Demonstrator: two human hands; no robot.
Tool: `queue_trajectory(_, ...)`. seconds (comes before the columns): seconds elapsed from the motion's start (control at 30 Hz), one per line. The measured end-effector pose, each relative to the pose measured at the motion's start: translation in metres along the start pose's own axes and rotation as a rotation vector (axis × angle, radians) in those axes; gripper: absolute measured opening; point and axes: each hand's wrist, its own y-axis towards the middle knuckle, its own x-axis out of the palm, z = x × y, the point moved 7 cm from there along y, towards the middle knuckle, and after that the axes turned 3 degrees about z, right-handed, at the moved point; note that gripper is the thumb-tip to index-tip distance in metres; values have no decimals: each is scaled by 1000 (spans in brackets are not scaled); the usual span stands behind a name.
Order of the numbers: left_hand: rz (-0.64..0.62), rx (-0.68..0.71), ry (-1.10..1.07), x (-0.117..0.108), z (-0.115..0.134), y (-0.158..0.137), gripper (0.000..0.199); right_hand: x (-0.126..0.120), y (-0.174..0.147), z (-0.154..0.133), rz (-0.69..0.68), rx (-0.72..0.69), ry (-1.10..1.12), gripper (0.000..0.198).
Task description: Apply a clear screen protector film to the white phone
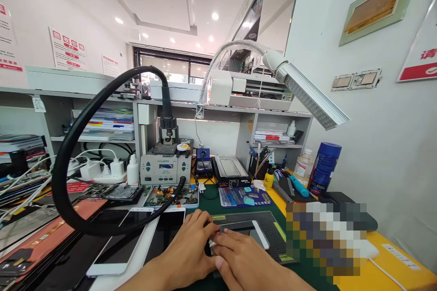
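A white-framed phone (261, 235) lies screen up on a dark perforated mat (276, 225), its left part covered by my hands. My left hand (191, 250) is curled around the phone's left end, the thumb pointing toward my other hand. My right hand (247, 254) rests across the phone with its fingers pressed together. Under these fingertips a bit of crumpled white tissue (212, 242) shows; most of it is hidden. To the left of my hands lie more phones, including a white-framed one (124, 241) and a dark screen (167, 227).
A thick black hose (63, 159) loops over the left side from a grey rework station (164, 168). Behind the mat are a hot plate (232, 170) and a blue parts mat (244, 196). Bottles, tools and a blue canister (324, 168) stand right. A lamp (314, 95) hangs above.
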Motion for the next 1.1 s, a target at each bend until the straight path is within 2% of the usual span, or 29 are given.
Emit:
queue_trajectory(0.3, -56, 78, 39, 1, 3, 1, 52, 18, -1, -2, 35, 24, -143, 29)
queue_trajectory(0.53, -59, 165, 68, 9, -6, -4, 51, 23, -13, -8, 51, -46, -218, 34)
queue_trajectory(0.77, 86, 195, 107, 5, -4, -10, 48, 9, -32, -7, 53, 7, -146, 39)
queue_trajectory(0.93, -41, 230, 80, 5, -8, -6, 41, 1, -35, 1, 52, 105, -1, 37)
queue_trajectory(1.1, -57, 212, 59, -1, -4, -5, 43, 4, -32, -2, 97, 94, -6, 37)
